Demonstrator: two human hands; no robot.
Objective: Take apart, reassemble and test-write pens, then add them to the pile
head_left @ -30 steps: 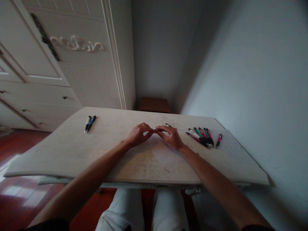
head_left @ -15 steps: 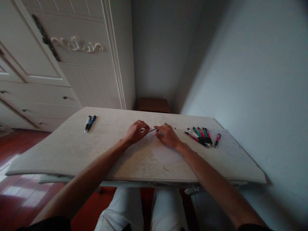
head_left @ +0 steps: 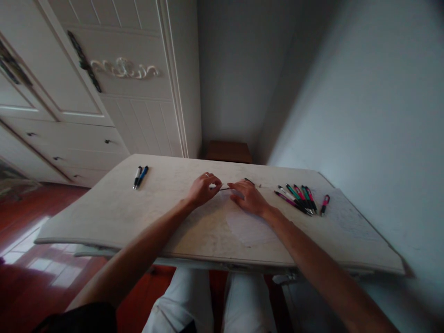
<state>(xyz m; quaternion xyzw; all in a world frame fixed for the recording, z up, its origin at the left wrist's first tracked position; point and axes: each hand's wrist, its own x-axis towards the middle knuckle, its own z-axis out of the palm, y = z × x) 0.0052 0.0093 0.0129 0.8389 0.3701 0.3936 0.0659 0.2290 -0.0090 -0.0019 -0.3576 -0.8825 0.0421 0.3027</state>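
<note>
My left hand (head_left: 204, 188) is over the middle of the desk, thumb and index finger curled into a pinch at the left end of a thin dark rod (head_left: 225, 188), which looks like a pen refill. A tiny pale bit shows at those fingertips. My right hand (head_left: 250, 196) rests palm down, its index fingertip by the rod's right end and its thumb apart. Under the right hand lies a white sheet of paper (head_left: 255, 231). Just behind its knuckles a dark pen part (head_left: 249, 181) shows, partly hidden, with a small piece (head_left: 258, 186) beside it.
Several coloured pens (head_left: 300, 199) lie bunched at the right, a pink and black pen (head_left: 325, 205) beside them. A written sheet (head_left: 350, 215) lies near the wall. White and blue pens (head_left: 140, 177) sit at the far left of the desk (head_left: 114, 217). A white cabinet (head_left: 138, 120) stands behind.
The view has swung slightly left, so everything appears farther right. The thin rod lies flatter between my hands. Both hands keep nearly the same place on the desk.
</note>
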